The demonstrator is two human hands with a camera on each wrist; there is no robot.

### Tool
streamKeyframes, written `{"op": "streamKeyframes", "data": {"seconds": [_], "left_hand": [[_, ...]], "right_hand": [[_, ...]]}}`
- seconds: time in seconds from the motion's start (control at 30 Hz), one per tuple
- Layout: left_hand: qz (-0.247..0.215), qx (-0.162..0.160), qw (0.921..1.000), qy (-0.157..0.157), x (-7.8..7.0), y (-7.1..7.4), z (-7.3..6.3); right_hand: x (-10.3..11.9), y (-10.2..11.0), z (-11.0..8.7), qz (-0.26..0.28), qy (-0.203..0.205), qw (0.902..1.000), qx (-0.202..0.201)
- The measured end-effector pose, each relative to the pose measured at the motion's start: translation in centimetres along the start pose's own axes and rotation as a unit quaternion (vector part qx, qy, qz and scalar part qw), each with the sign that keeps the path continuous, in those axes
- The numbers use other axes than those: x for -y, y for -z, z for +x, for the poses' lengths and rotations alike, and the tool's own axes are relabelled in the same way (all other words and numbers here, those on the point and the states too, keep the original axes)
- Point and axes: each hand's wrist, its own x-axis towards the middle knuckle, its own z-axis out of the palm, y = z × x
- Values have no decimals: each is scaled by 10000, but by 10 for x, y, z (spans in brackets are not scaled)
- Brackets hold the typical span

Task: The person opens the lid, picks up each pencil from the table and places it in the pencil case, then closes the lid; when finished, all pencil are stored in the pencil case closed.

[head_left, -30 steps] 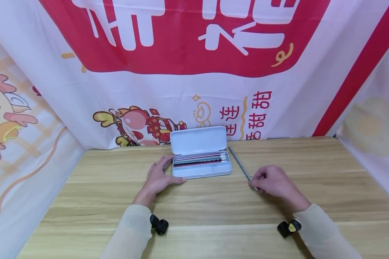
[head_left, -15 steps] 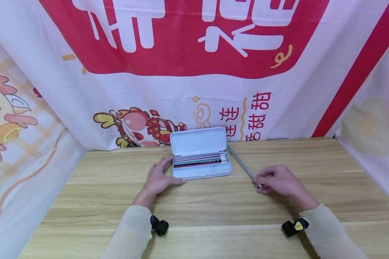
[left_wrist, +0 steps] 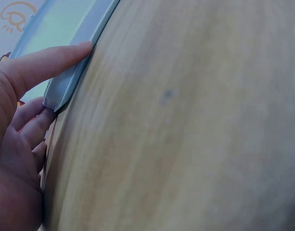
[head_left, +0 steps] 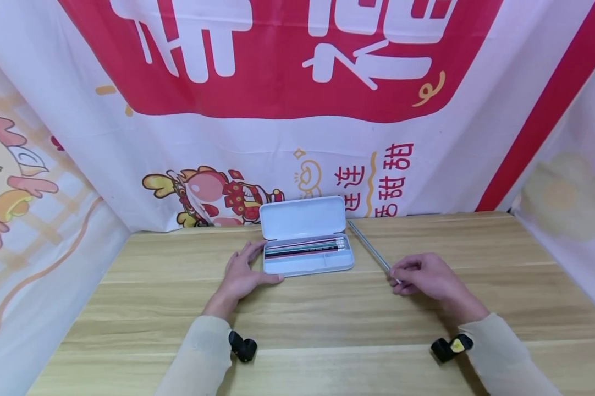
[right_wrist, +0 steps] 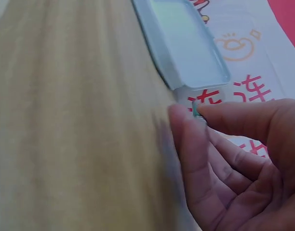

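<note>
A pale blue pencil case [head_left: 309, 269] lies on the table with its lid [head_left: 303, 217] raised toward the back cloth. Several pencils [head_left: 304, 247] rest side by side inside it, white erasers at the right. My left hand [head_left: 241, 275] holds the case by its left end, thumb along the front edge and fingers at the far side. To the right of the case, my right hand [head_left: 421, 278] pinches a grey-green pencil [head_left: 369, 247] by its near end, between thumb and index finger. This pencil slants away toward the case's back right corner. The right wrist view shows its green tip [right_wrist: 195, 108] at the fingertips.
A wooden table [head_left: 327, 324] runs back to a white and red printed cloth [head_left: 277, 132] hanging behind the case. More printed cloth [head_left: 35, 220] closes the left side, and pale cloth [head_left: 565, 220] the right. Black wrist cameras [head_left: 243, 346] sit at both sleeves.
My right hand has shifted slightly right along the near end of the loose pencil, which has turned a little. The left hand keeps its place on the case.
</note>
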Motion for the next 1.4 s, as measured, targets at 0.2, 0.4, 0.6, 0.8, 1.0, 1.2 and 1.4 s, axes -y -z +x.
{"op": "streamKeyframes", "data": {"seconds": [0.2, 0.4, 0.6, 0.8, 1.0, 1.2, 1.4], "left_hand": [[-36, -29, 10000, 87, 1, 1, -2], [-41, 15, 10000, 36, 0, 1, -1], [-8, 48, 10000, -16, -2, 3, -1], [-27, 40, 10000, -23, -1, 3, -1], [-54, 55, 10000, -41, 2, 2, -1], [-36, 15, 9999, -99, 0, 1, 0], [-74, -17, 9999, -79, -1, 1, 0]], "right_hand": [[10, 4, -2, -164, 226, 9989, -382], [18, 4, -6, -388, 369, 9962, -681], [34, -4, 1, -815, 819, 9889, -938], [58, -15, 20, -1263, 1365, 9779, -957], [72, -30, 48, -1684, 1807, 9661, -755], [76, -46, 69, -1852, 1984, 9615, -436], [76, -62, 82, -2031, 2211, 9526, -486]]}}
